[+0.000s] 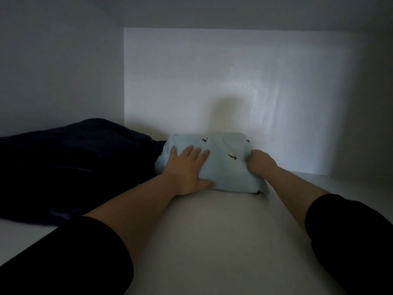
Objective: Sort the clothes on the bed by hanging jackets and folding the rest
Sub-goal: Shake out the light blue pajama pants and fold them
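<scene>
Both arms reach into a dim white cupboard, onto a pale shelf [212, 231] that runs back to a lit rear wall [234, 81]. A folded light-blue garment [221, 167] with small dark bird prints sits at about 12 o'clock, pushed close to the rear wall; whether it touches the wall cannot be told.

The left hand [187, 169] lies flat and spread on the garment's left part, palm down, with the thumb along the near edge. It presses rather than grasps. The right hand [259, 161] is curled around the garment's right end with the fingers tucked in and gripping the cloth.

At 9 to 10 o'clock a heap of dark navy clothing [70, 167] lies on the same shelf. Its right edge is just beside the blue garment and seems to touch it. Both forearms are bare up to the black sleeves [70, 258] pushed toward the elbows.

Judging by this, the step in hand is stowing a folded piece: it is folded and being set on the shelf. The next move likely calls for letting go with the right hand without pulling the fold loose, keeping the left palm's light pressure until the bundle sits square, then drawing both hands straight back so the layers do not drag.
</scene>
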### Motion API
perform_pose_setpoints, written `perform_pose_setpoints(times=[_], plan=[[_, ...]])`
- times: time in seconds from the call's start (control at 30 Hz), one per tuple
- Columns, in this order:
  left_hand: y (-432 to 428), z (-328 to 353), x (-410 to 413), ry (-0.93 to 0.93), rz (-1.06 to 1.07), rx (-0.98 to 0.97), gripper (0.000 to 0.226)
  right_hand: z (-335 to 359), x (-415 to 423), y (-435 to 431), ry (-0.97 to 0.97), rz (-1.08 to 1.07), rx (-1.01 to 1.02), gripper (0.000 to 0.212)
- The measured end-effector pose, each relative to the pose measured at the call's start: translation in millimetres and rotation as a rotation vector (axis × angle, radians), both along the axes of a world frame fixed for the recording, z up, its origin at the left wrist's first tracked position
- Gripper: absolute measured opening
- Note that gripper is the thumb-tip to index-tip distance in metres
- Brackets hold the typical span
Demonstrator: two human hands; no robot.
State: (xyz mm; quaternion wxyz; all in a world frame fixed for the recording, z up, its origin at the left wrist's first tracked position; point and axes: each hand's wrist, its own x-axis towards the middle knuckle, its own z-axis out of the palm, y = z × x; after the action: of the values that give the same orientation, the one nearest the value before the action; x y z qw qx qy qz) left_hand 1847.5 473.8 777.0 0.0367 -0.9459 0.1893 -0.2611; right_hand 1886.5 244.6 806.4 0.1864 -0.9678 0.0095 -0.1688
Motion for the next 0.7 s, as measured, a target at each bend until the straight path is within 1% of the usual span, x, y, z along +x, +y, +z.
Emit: perform_pose_setpoints(times=[0.07, 0.1, 0.17, 0.2, 0.23, 0.27, 0.3, 0.33, 0.37, 0.4, 0.5, 0.53, 0.6, 0.63, 0.67, 0.7], plan=[[2, 1, 2, -0.004, -0.02, -0.146, 0.076, 9, 0, 9, -0.16, -0.075, -0.064, 0.045], [5, 2, 4, -0.02, -0.004, -0.214, 0.068, 16, 1, 20, -0.277, -0.043, -0.075, 0.051], [11, 0, 8, -0.017, 0.079, -0.303, 0.056, 31, 8, 50, -0.477, 0.13, -0.079, 0.054], [14, -2, 11, 0.013, 0.117, -0.322, 0.053, 35, 13, 65, -0.503, 0.214, -0.096, 0.052], [16, -5, 13, 0.04, 0.137, -0.324, 0.051, 35, 20, 78, -0.463, 0.278, -0.138, 0.05], [17, -7, 15, 0.054, 0.141, -0.313, 0.05, 31, 29, 87, -0.351, 0.304, -0.215, 0.049], [18, -9, 16, 0.058, 0.135, -0.298, 0.049, 24, 39, 89, -0.184, 0.295, -0.287, 0.049], [18, -10, 17, 0.059, 0.124, -0.288, 0.047, 16, 49, 84, -0.019, 0.262, -0.31, 0.051], [18, -10, 17, 0.059, 0.115, -0.281, 0.046, 12, 55, 75, 0.099, 0.224, -0.275, 0.053], [17, -11, 16, 0.059, 0.114, -0.279, 0.045, 9, 59, 64, 0.16, 0.19, -0.208, 0.054], [15, -11, 13, 0.054, 0.13, -0.267, 0.044, 9, 62, 34, 0.246, 0.141, -0.067, 0.053], [15, -12, 13, 0.041, 0.129, -0.258, 0.044, 11, 60, 30, 0.271, 0.127, -0.064, 0.052], [17, -14, 12, 0.017, 0.118, -0.231, 0.045, 22, 58, 34, 0.293, 0.068, -0.152, 0.05], [18, -14, 12, 0.009, 0.113, -0.215, 0.046, 32, 58, 45, 0.221, 0.039, -0.224, 0.051], [20, -14, 13, 0.0, 0.108, -0.198, 0.046, 42, 60, 59, 0.09, 0.047, -0.296, 0.051], [21, -15, 14, -0.009, 0.104, -0.187, 0.047, 49, 60, 75, -0.058, 0.106, -0.338, 0.05]])
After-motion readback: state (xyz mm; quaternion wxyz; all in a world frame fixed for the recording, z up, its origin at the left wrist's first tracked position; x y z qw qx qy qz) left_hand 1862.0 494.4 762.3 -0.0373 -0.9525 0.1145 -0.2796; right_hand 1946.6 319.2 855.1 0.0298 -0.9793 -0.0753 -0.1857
